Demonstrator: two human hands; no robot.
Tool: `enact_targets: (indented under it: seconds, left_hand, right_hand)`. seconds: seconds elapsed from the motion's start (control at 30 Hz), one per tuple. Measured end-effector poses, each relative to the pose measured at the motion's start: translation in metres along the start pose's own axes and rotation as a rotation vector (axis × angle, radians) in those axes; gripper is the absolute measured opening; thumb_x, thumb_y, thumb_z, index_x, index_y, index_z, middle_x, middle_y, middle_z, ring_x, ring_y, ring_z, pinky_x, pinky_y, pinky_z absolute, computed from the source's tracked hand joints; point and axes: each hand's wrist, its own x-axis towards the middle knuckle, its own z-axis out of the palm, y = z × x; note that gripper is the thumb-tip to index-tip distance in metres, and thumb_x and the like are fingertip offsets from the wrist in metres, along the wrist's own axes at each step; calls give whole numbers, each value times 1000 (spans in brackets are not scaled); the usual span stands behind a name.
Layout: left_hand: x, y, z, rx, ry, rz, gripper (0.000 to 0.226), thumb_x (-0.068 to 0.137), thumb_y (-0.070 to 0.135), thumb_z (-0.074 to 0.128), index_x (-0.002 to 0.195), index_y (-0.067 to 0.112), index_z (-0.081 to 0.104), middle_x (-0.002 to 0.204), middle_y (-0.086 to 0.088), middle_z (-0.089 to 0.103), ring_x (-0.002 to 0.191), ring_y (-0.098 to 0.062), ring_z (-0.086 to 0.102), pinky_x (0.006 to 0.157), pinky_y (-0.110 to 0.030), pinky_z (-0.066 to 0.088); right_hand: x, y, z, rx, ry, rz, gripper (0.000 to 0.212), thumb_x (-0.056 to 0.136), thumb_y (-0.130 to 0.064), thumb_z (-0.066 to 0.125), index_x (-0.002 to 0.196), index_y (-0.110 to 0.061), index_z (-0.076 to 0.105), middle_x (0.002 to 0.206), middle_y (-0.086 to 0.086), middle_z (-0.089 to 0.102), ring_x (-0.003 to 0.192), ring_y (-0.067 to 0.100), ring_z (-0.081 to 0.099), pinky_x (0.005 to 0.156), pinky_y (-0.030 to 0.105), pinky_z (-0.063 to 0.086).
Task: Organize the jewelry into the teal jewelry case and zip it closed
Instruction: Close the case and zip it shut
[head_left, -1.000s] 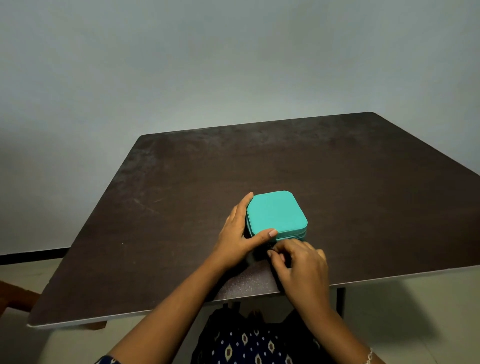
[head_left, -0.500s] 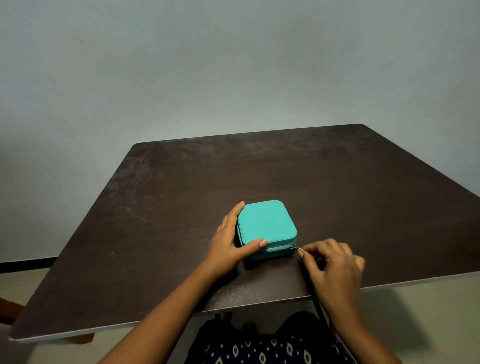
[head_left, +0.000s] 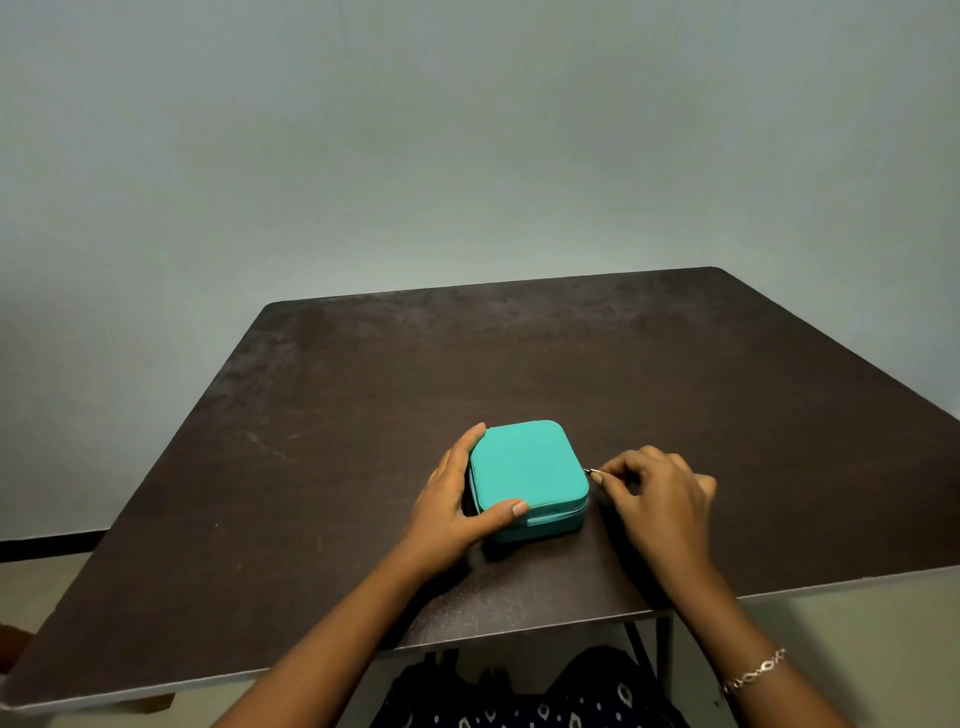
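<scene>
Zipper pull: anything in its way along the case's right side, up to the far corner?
Nothing visible. The right hand pinches the zipper pull at the teal case's right side, and that side shows free to the far corner. The left hand holds the opposite side, thumb on the near edge.

View: head camera, above dark table (head_left: 322, 447) near edge.
Facing: forward-down, wall (head_left: 467, 156) at 12 o'clock.
</scene>
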Motion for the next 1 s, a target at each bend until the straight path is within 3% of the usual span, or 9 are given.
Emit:
enact_targets:
  seconds: [0.17, 0.37, 0.8, 0.9, 1.0]
  left_hand:
    - [0, 1, 1, -2, -8, -9, 90, 55, 70, 57, 132, 52, 14, 146, 13, 28, 132, -10, 30, 111, -40, 30]
    - [0, 1, 0, -35, -22, -76, 108, 50, 72, 60, 140, 41, 8, 144, 9, 29, 133, -12, 30, 111, -38, 30]
    - [-1, 4, -1, -24, -43, -66, 107, 51, 73, 59, 140, 38, 12, 142, 10, 32, 130, -11, 33, 109, -41, 34]
    - [-5, 8, -1, -57, -27, -64, 108, 52, 70, 61, 142, 35, 12, 143, 14, 29, 129, -6, 31, 106, -27, 32]
    - [-13, 13, 3, -100, 89, -74, 107, 57, 69, 63, 144, 27, 18, 143, 15, 28, 127, 0, 29, 99, -17, 27]
  right_hand:
    - [22, -1, 7, -16, -13, -34, 8, 83, -31, 64, 78, -26, 67, 82, -8, 61, 90, 15, 52, 71, 30, 17]
    - [50, -3, 14, -15, -68, -107, 8, 82, -32, 65, 79, -26, 68, 84, -8, 62, 91, 15, 51, 75, 30, 20]
    - [89, -21, 21, 39, -387, -356, 9, 84, -15, 63, 88, -11, 71, 92, 3, 64, 95, 19, 51, 74, 26, 39]
    - [87, -19, 22, 107, -428, -297, 13, 84, -13, 62, 92, -13, 72, 94, 1, 66, 92, 16, 57, 78, 29, 45]
    - [71, -12, 20, 342, -401, 4, 16, 89, -14, 56, 96, -11, 71, 94, 0, 69, 91, 14, 62, 83, 33, 49]
